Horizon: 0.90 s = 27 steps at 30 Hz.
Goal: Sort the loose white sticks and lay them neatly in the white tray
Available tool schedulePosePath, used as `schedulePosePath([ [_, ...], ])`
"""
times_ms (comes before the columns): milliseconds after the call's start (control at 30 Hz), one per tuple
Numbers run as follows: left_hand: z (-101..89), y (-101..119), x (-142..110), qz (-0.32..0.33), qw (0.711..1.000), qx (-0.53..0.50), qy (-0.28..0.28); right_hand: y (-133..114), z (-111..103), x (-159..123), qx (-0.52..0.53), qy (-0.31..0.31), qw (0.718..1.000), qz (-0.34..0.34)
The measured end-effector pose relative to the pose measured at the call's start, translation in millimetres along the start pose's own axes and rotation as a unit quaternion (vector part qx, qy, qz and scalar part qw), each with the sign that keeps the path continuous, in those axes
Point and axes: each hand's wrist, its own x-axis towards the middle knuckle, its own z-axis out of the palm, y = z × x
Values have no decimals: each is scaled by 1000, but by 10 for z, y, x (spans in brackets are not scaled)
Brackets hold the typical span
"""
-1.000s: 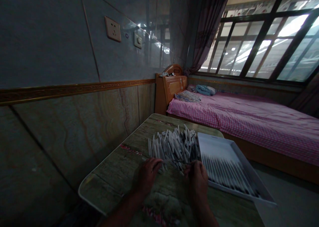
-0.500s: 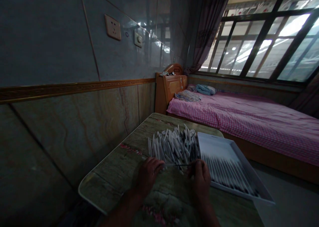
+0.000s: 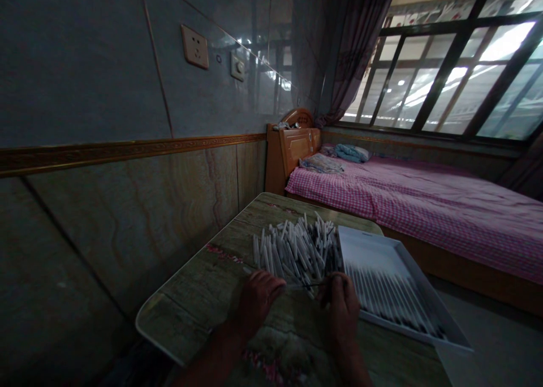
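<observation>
My left hand (image 3: 258, 299) is closed, its fingertips pinching the left end of a pale, translucent pen-like tube (image 3: 293, 287). Facing it, my right hand (image 3: 341, 305) is closed on a thin dark rod (image 3: 313, 285) that points left and meets the tube. Whether the rod is inside the tube or only touching it, I cannot tell. Just beyond both hands lies a loose pile of white pen-like sticks (image 3: 292, 245), some with dark ends. To the right of my right hand, a white shallow box (image 3: 373, 243) holds a row of similar sticks (image 3: 384, 291), dark ends toward me.
The table (image 3: 186, 308) has a stone-like top with a pale edge and reddish patterns. A tiled wall (image 3: 190, 194) runs along its left. Behind stands a bed (image 3: 407, 189) with a pink checked sheet and a wooden headboard (image 3: 292, 146). The box overhangs the table's right side.
My left hand has turned slightly, with its fingers lying more over the tube. The tube and rod sit a little lower. The pile and box look unchanged apart from a slight camera shift.
</observation>
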Motion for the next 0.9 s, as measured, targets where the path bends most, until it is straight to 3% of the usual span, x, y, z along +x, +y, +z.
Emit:
schedulePosePath([
  [100,-4,6,9,7,1000,-5,1,81,34,-67,-65,-70,995,-21],
  [233,-4,-6,-4,12,1000,-9,2,150,105,-201,-161,-195,964,-83],
  [333,6,-6,-19,34,999,-3,0,168,144,-266,-190,-236,949,-92],
  [533,0,22,-20,42,999,-22,8,285,162,-299,-213,-207,953,-68],
  [633,-15,32,-38,-4,996,-41,76,364,155,-260,-178,-150,971,-53],
  [733,-17,36,-78,-103,978,-91,157,391,142,-189,-154,-73,985,-40],
  [800,-3,39,-98,-165,962,-163,142,376,141,-161,-142,-50,988,-30],
  [900,37,41,-86,-204,932,-296,45,329,176,-188,-132,-65,989,-29],
])
